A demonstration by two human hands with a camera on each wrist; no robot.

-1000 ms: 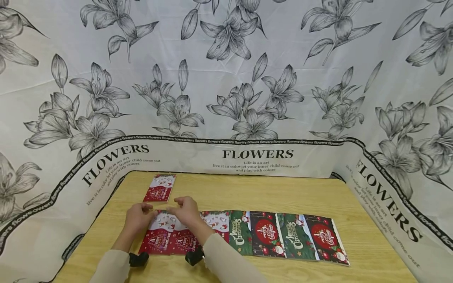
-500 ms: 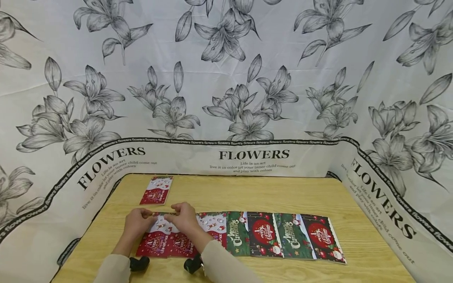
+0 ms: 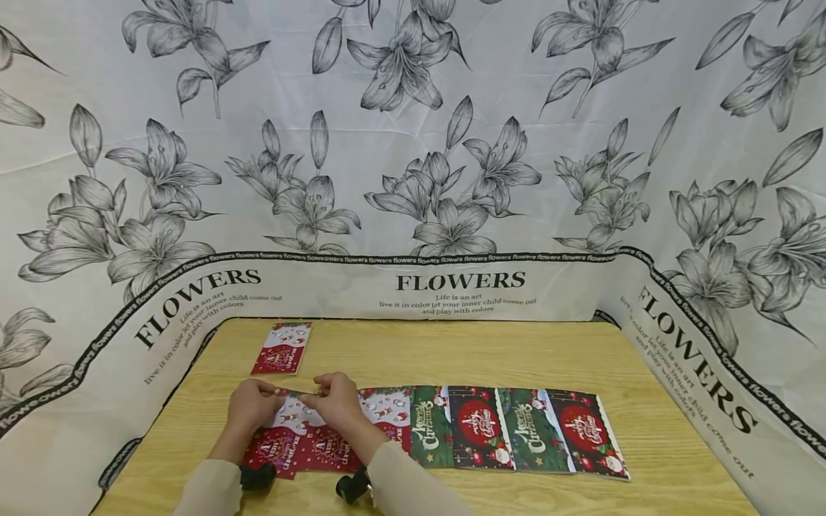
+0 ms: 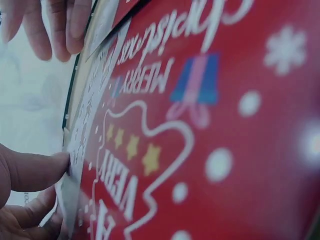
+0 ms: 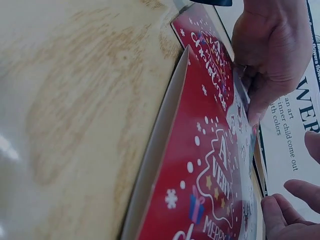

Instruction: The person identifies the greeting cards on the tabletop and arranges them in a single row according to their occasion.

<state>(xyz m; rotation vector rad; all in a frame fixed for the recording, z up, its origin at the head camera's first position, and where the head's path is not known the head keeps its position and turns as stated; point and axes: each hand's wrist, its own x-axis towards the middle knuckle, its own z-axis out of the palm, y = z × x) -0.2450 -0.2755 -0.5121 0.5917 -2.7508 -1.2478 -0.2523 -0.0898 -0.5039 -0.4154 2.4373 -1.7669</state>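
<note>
Leftmost red-and-white booklet (image 3: 276, 446) now sits a touch left and closer to the tabletop's (image 3: 503, 355) near edge than a second ago; its near edge pokes past its neighbour's. Both hands stay by the row's far side.

Count: 8 booklets, all Christmas covers. 1 sits apart, 7 in a row across the near half.

Left to right:
- Loner: red-and-white booklet (image 3: 282, 349), flat near the tabletop's far left corner.
- Left hand (image 3: 249, 410): at the leftmost booklet's far edge. Thumb (image 4: 37, 171) and fingers nearly closed, pinching that edge between them.
- Leftmost booklet: row's left end, slightly skewed, near the tabletop's left edge.
- Second red-and-white booklet (image 3: 328, 451): just beside it, partly under the right forearm in head view.
- Right hand (image 3: 340, 403): fingers part-bent and spread, gap between digits in right wrist view. At the far edge of the first two booklets; can't tell if it touches.
- Third red-and-white booklet (image 3: 396, 416), partly covered.
- Green booklet (image 3: 430, 430), dark booklet (image 3: 477, 428), second green booklet (image 3: 534, 433), second dark booklet (image 3: 586, 433). Row ends short of the tabletop's right edge.
</note>
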